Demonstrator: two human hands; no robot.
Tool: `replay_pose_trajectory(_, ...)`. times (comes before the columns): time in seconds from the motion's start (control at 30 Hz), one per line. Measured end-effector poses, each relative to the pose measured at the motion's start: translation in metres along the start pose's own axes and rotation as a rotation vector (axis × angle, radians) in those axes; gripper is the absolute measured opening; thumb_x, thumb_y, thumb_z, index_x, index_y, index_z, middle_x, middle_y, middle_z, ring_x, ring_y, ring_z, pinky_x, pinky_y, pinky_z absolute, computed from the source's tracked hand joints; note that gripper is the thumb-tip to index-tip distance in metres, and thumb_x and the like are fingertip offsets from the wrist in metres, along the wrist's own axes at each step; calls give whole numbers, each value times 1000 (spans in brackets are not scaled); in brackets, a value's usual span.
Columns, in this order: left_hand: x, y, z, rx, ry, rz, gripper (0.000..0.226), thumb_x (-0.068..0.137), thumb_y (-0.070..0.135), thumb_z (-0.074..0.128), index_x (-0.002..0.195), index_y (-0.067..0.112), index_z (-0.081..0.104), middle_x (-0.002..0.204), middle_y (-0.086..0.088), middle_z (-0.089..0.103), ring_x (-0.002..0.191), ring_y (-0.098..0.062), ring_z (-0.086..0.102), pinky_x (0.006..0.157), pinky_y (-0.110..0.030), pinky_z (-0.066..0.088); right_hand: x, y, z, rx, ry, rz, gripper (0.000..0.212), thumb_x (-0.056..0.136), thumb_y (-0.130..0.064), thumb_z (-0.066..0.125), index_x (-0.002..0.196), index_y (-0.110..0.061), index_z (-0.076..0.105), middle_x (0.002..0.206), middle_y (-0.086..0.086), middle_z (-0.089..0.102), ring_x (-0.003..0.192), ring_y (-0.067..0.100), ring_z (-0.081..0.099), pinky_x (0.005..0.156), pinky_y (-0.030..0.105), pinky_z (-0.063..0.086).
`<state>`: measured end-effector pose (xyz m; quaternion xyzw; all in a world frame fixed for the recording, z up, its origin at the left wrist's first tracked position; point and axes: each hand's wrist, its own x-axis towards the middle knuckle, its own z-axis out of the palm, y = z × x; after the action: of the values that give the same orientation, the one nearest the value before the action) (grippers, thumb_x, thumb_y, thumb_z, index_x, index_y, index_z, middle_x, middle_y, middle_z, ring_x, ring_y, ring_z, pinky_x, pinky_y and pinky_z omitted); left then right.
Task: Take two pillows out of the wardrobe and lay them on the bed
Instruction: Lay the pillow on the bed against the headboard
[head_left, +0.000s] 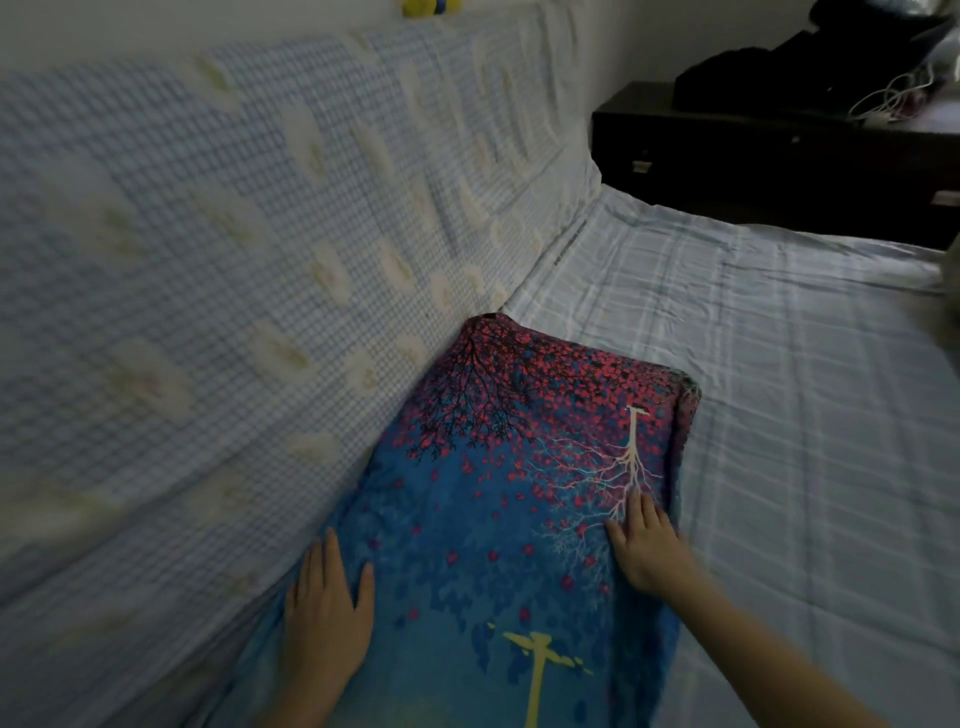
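Nearest you, your two hands lie flat with straight fingers on one pillow: your left hand presses its left edge, where it meets the checked cloth rising along the wall side, and your right hand presses near its right edge, neither one gripping anything. That single pillow, printed blue with red blossoms, lies on the bed, its far left corner tucked against the checked cloth and its right side bordered by a wide stretch of bare striped sheet. Beyond the bed's far edge stands one dark nightstand, with dark clothing and white cables heaped on top.
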<state>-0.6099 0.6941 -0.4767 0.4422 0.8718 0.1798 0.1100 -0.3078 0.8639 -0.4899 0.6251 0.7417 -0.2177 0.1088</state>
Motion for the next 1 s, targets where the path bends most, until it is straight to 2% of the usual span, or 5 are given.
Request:
replay_pose_trajectory(0.27, -39, -1, -68, -49, -27, 135, 79, 85, 54, 24, 138, -4, 31, 146, -23, 33, 135, -35, 34, 115, -41, 21, -85, -38, -18, 41, 109, -195, 61, 97, -46, 20, 146, -13, 5, 157, 10, 5, 144, 26, 2, 118, 39, 7)
replay_pose_trajectory(0.4, -48, 47, -119, -189, -4, 355, 55, 93, 19, 48, 141, 1, 27, 149, -12, 28, 138, -22, 28, 116, -34, 18, -134, -67, -60, 96, 227, -365, 55, 98, -38, 29, 145, -14, 15, 156, 9, 14, 143, 25, 9, 117, 37, 9)
replay_pose_trajectory(0.57, -79, 102, -204, -468, 49, 454, 50, 94, 17, 46, 141, 14, 30, 141, 10, 31, 129, -6, 32, 108, -20, 20, -204, -76, -140, 298, 353, -474, 50, 97, -33, 37, 142, -11, 27, 150, 9, 28, 137, 23, 27, 112, 32, 20)
replay_pose_trajectory(0.9, -192, 198, -383, -911, -2, 593, 34, 94, 4, 44, 125, 15, 52, 118, -3, 62, 103, -4, 61, 86, -9, 46, -409, -35, -293, 884, 516, -571, 28, 93, -20, 49, 121, -21, 51, 120, 7, 58, 103, 18, 57, 80, 17, 46)
replay_pose_trajectory(1.0, -238, 213, -410, -1084, -95, 651, 33, 94, 3, 40, 121, 16, 55, 110, 0, 64, 99, -5, 64, 89, -21, 49, -483, -9, -309, 1076, 542, -604, 23, 93, -16, 48, 114, -24, 53, 115, 9, 60, 98, 18, 59, 83, 23, 46)
